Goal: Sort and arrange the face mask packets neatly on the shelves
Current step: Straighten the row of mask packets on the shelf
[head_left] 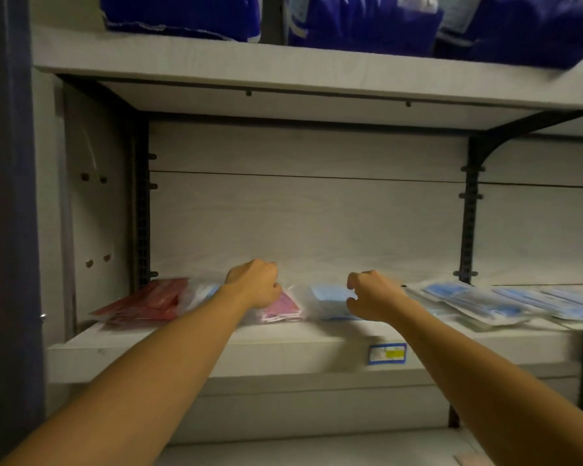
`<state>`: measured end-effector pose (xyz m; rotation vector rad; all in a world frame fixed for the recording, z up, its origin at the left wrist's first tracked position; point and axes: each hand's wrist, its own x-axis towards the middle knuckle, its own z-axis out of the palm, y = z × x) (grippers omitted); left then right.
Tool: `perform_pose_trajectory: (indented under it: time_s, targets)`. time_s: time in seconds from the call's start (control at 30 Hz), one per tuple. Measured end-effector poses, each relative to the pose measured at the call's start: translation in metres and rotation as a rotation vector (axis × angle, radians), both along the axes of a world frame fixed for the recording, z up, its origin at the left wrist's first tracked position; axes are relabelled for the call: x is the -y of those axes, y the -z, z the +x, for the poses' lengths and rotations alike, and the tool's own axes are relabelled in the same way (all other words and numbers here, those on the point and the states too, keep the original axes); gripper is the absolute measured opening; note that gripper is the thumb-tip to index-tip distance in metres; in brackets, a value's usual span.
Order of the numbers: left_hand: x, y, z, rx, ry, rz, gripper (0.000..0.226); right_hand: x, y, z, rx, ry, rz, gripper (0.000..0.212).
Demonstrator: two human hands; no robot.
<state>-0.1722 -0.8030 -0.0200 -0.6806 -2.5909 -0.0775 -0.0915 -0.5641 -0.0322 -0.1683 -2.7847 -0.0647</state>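
Mask packets lie in a row on the middle shelf (283,334). At the left is a pile of red packets (145,302), then a clear packet with pale blue masks (204,292) partly behind my left forearm. My left hand (254,285) has its fingers curled on the top of a pink mask packet (283,309); the fingertips are hidden. My right hand (371,294) curves thumb and forefinger round the right end of a light blue mask packet (330,297). Several blue packets (485,302) lie spread out to the right.
The upper shelf (283,65) carries large dark blue bags (367,18) that overhang its front. Black brackets (470,213) and a slotted upright (143,203) flank the bay. A blue and yellow price tag (387,353) sits on the shelf's front edge.
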Motion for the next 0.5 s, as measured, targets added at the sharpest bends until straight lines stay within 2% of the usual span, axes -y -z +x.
perform_pose_trajectory:
  time_s: [0.5]
  targets:
    - [-0.103, 0.016, 0.105, 0.019, 0.094, -0.013, 0.035, -0.106, 0.011, 0.127, -0.018, 0.129, 0.013, 0.031]
